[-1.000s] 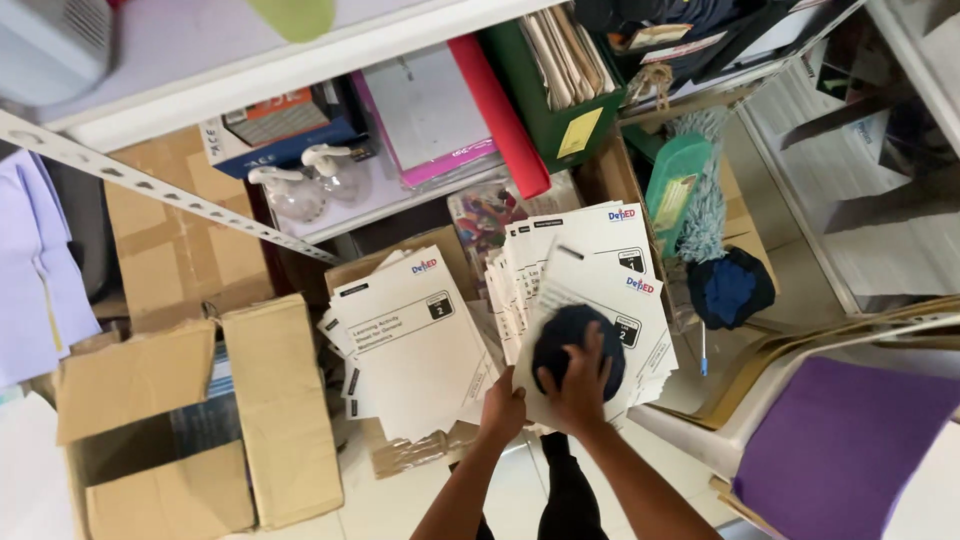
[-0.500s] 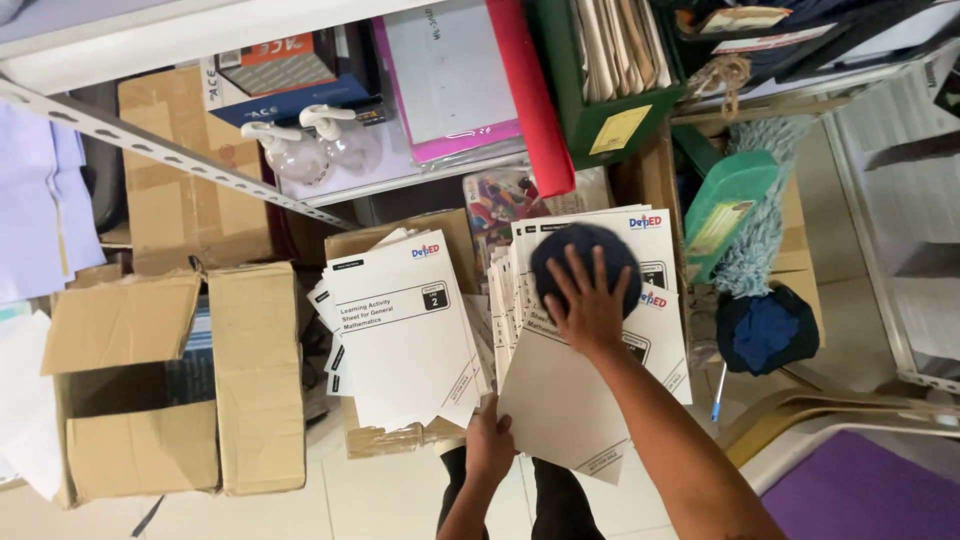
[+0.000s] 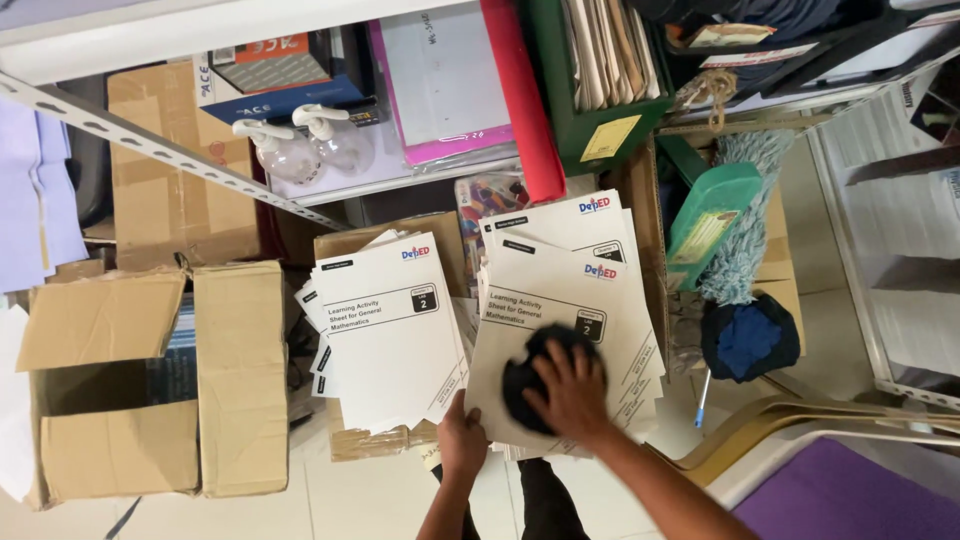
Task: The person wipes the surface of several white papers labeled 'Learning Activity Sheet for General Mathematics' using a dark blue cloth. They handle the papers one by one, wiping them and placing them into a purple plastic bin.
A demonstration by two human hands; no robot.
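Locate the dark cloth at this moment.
In the head view, the dark cloth lies low on the right-hand stack of white booklets, pressed under the right hand, just right of the left hand.

Under the fingers of the right hand is a soft, dark, matt cloth. It lies on smooth white paper booklets. The left hand's fingers grip that paper's edge. Left of them, an open box is rough brown cardboard.
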